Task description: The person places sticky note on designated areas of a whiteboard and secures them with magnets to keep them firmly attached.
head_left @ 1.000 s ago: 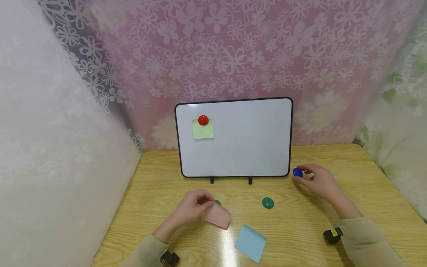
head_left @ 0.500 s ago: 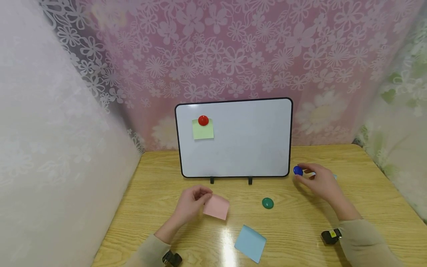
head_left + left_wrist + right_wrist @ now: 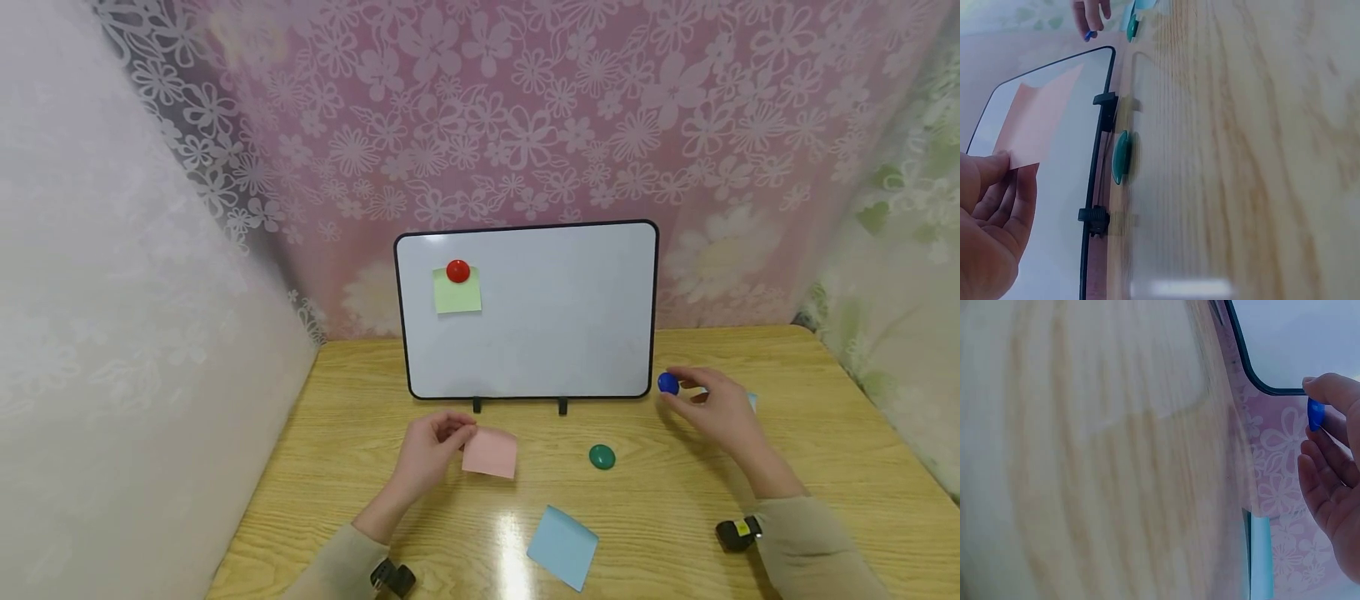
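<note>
A pink sticky note (image 3: 490, 452) is pinched at its upper left corner between the thumb and fingers of the left hand (image 3: 426, 454); the left wrist view shows the note (image 3: 1035, 122) raised off the table. Beside the whiteboard's lower right corner, the right hand (image 3: 723, 412) pinches a round blue magnet (image 3: 668, 383), seen edge-on in the right wrist view (image 3: 1315, 414). The whiteboard (image 3: 555, 317) stands upright, with a green note (image 3: 457, 297) under a red magnet (image 3: 458, 271) at its upper left.
A green magnet (image 3: 602, 457) lies in front of the board, and another (image 3: 1121, 157) shows in the left wrist view. Nearer the front is a blue note (image 3: 563, 547); more light blue paper (image 3: 752, 402) lies partly behind the right hand. Two black feet (image 3: 562, 406) support the board.
Carrying the pink note, the left hand has moved up and slightly toward the board, and the note has turned more level. The green magnet beside it is now hidden in the head view. The right hand has barely moved.
</note>
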The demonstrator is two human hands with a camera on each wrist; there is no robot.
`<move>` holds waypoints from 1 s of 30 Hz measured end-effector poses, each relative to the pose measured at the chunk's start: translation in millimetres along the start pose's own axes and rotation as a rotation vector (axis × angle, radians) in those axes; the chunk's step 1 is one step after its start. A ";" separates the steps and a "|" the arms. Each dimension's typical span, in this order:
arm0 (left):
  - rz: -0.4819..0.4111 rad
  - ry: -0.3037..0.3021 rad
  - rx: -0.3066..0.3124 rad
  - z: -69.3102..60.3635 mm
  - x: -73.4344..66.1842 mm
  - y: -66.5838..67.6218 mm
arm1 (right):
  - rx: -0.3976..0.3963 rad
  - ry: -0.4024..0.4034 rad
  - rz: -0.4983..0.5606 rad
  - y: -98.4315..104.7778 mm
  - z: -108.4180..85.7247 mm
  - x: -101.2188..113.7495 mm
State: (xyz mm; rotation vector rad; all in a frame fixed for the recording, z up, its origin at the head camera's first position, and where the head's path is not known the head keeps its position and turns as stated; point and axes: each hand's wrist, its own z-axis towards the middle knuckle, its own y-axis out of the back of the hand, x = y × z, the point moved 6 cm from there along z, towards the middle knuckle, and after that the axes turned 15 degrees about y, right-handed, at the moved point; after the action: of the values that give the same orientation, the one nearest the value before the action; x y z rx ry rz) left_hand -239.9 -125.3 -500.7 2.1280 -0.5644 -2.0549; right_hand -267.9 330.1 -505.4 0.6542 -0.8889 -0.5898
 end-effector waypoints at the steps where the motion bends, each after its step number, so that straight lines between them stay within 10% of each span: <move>1: -0.005 0.008 -0.007 0.3 -0.2 0.2 | -0.005 0.001 -0.003 -0.4 -0.2 -0.4; 30: -0.040 -0.037 -0.090 17.5 -20.9 -4.7 | -0.118 0.049 -0.023 5.8 10.0 17.3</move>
State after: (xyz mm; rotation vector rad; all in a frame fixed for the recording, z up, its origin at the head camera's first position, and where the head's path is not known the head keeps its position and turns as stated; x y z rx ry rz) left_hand -256.4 -110.7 -483.9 2.0713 -0.4291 -2.1023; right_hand -266.6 319.1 -487.8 0.5706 -0.7957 -0.6394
